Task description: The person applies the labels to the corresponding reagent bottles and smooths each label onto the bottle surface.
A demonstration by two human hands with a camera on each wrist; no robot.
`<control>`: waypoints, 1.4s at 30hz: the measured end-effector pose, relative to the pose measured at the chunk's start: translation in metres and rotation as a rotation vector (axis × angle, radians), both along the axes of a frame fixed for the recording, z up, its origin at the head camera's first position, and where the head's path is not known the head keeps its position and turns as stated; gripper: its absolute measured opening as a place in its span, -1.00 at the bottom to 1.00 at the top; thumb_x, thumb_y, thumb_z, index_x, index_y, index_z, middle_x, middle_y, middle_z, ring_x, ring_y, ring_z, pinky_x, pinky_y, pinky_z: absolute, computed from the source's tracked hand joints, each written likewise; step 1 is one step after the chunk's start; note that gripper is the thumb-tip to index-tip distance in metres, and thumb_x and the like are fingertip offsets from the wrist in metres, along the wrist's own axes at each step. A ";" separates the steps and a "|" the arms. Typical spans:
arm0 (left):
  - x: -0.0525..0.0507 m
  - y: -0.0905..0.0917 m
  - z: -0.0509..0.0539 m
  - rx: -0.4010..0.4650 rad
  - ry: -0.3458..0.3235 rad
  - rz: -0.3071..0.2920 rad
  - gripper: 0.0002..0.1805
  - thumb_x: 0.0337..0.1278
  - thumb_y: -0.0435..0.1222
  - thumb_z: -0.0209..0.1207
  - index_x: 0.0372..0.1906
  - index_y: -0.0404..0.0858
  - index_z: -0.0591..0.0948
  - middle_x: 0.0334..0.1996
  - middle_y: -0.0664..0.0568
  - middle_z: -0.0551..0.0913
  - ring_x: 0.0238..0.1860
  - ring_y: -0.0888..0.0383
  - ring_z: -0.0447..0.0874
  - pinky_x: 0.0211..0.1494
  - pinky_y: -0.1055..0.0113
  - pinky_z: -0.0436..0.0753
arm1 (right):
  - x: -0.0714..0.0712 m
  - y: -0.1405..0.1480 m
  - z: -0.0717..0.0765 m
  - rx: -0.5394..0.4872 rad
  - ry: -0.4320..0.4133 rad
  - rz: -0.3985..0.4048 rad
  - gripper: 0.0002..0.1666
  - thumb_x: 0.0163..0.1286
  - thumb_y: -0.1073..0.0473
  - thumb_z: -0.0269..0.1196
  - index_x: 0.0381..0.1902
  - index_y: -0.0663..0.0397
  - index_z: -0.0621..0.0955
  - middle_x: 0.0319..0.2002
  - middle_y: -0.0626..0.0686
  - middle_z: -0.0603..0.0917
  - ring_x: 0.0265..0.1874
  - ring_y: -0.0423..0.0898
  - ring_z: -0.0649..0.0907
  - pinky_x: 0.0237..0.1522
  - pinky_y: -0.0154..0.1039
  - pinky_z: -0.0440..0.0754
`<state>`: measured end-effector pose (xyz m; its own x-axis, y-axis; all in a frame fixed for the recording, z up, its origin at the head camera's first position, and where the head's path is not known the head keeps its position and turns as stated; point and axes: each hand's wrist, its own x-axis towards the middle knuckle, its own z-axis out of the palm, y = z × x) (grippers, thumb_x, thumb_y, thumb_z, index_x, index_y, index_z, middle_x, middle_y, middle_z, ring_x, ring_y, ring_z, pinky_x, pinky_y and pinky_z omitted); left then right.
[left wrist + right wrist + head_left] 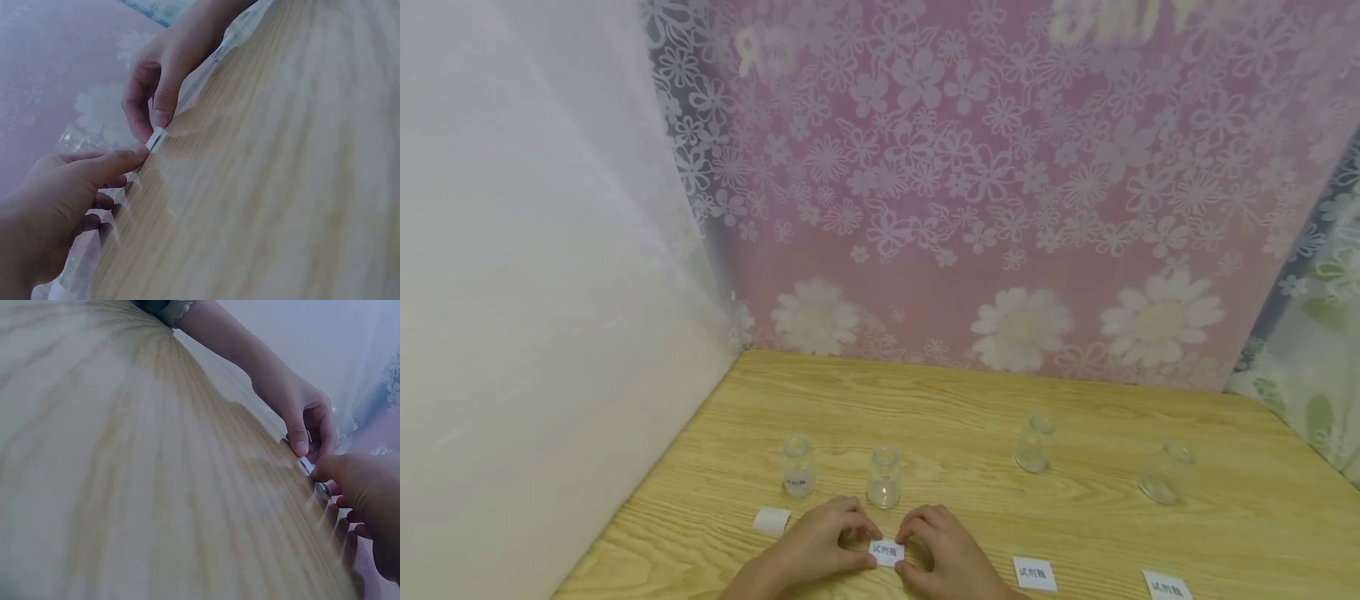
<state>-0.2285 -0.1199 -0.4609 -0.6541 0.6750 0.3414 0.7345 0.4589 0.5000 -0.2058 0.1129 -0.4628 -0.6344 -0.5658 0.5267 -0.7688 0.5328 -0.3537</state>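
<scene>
In the head view a small white paper label [887, 552] with dark printed characters lies between my two hands. My left hand [826, 537] pinches its left edge with thumb and fingers. The right hand [951, 554] pinches the opposite edge. Both wrist views show the label edge-on, low over the wood table, with the fingertips meeting at it. Just beyond the hands stands a clear glass bottle [884, 477], upright. To its left, another glass bottle [798, 465] bears similar dark characters low on its side.
A blank white paper piece [771, 521] lies left of my left hand. Two printed labels, one nearer [1034, 573] and one farther right [1167, 586], lie on the table [925, 400]. Two more glass bottles [1035, 443] stand toward the right. A flowered curtain [925, 208] hangs behind.
</scene>
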 end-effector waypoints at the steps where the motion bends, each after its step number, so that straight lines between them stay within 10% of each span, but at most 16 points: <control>1: 0.000 -0.002 0.001 0.000 -0.002 0.000 -0.69 0.02 0.03 0.22 -0.19 -0.04 0.65 -0.36 0.34 0.43 -0.39 0.42 0.34 -0.35 0.56 0.44 | 0.000 -0.002 0.000 0.001 -0.003 0.000 -0.75 0.08 0.10 0.38 -0.29 -0.10 0.55 -0.17 -0.16 0.51 -0.18 -0.22 0.45 -0.18 -0.22 0.53; 42: -0.001 -0.012 0.006 -0.006 -0.099 0.035 -0.71 -0.03 -0.03 0.29 -0.19 0.00 0.57 -0.33 0.36 0.44 -0.40 0.40 0.35 -0.35 0.52 0.45 | -0.002 -0.011 0.002 0.032 -0.086 -0.053 -0.75 0.19 -0.06 0.29 -0.25 -0.09 0.58 -0.18 -0.23 0.50 -0.15 -0.21 0.46 -0.12 -0.13 0.51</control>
<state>-0.2297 -0.1322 -0.4544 -0.7073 0.6533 0.2699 0.6654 0.4865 0.5662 -0.2079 0.1015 -0.4604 -0.7059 -0.5461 0.4511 -0.7069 0.5840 -0.3991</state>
